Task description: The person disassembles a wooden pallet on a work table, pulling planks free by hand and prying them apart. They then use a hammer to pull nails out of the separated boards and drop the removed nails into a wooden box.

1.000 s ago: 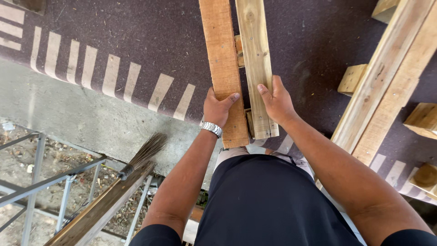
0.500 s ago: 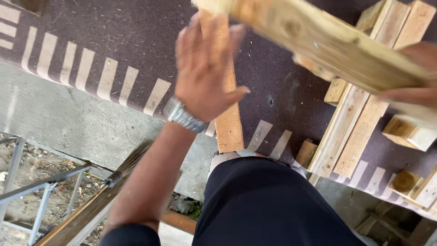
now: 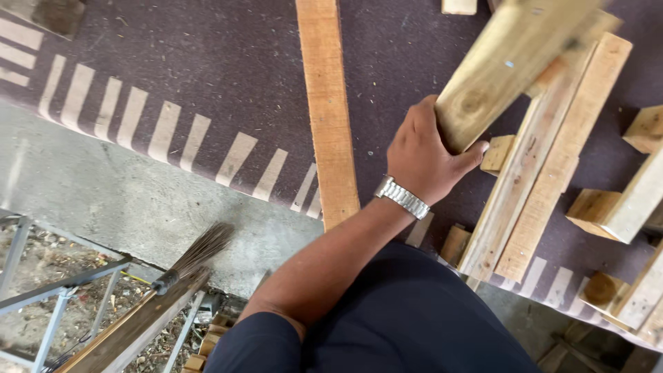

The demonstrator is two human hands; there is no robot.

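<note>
One hand, the left hand [image 3: 425, 155], wraps its fingers around the end of a pale, blurred wooden plank [image 3: 514, 62], apparently lifted above the purple mat [image 3: 207, 62].

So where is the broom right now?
In the head view the broom sits lower left, bristles on the concrete floor, leaning by the metal frame, well left of the left hand.
</note>
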